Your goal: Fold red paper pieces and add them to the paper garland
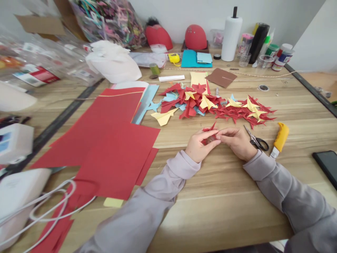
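Observation:
A small red folded paper [209,128] is pinched between my two hands, above the wooden table; the fingers cover much of it. My left hand [197,144] is closed around its left side. The thumb and forefinger of my right hand [238,141] are pressed together at its right edge, against my left fingertips. Just beyond the hands lies a heap of red, yellow and blue folded paper shapes [191,105], some like planes. Red and yellow paper stars [250,109] are piled to its right. Black-handled scissors [259,142] and a yellow-handled utility knife [280,138] lie beside my right hand.
Large red paper sheets [113,147] spread across the left side, with a white cable [65,196] over their near end. A phone [328,165] lies at the right edge. Along the back are a paper towel roll [231,38], a yellow tape measure [174,58] and several bottles.

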Available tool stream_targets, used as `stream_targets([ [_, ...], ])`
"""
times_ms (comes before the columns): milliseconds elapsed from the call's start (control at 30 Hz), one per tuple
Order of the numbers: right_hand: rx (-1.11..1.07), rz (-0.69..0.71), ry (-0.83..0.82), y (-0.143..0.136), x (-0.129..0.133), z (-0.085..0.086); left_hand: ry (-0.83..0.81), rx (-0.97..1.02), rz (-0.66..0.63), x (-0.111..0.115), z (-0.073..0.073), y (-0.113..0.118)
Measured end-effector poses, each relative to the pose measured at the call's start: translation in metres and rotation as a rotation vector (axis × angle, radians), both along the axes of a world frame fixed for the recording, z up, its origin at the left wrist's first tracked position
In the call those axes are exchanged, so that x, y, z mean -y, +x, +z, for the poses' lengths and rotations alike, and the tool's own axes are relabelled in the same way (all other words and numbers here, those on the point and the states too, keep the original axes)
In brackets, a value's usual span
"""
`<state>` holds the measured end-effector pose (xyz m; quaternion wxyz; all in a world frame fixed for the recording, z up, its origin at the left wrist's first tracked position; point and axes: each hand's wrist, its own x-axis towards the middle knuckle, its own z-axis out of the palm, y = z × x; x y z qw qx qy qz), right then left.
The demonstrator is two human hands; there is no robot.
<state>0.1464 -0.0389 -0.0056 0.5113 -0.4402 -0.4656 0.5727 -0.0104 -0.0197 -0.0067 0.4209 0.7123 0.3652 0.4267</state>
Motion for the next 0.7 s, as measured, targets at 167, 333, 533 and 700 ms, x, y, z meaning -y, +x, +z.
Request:
stream_targets([
  [167,-0.007,0.03,0.004,0.0003,-0.0006,0.0006,-0.049,0.037,-0.012,0.0,-0.0021,0.0],
  [333,-0.046,0.057,0.007,-0.0004,0.0002,0.003,-0.14,0.102,-0.028,0.0009,-0.0026,0.0002],
  [533,-0.029,-0.004,-0.014,-0.0025,0.0014,0.008,-0.167,0.172,-0.004,0.0013,-0.003,0.0014],
  [700,0.077,-0.043,0.072,-0.0041,0.0018,0.0086,-0.082,0.19,0.04,-0.001,-0.0001,0.0025],
])
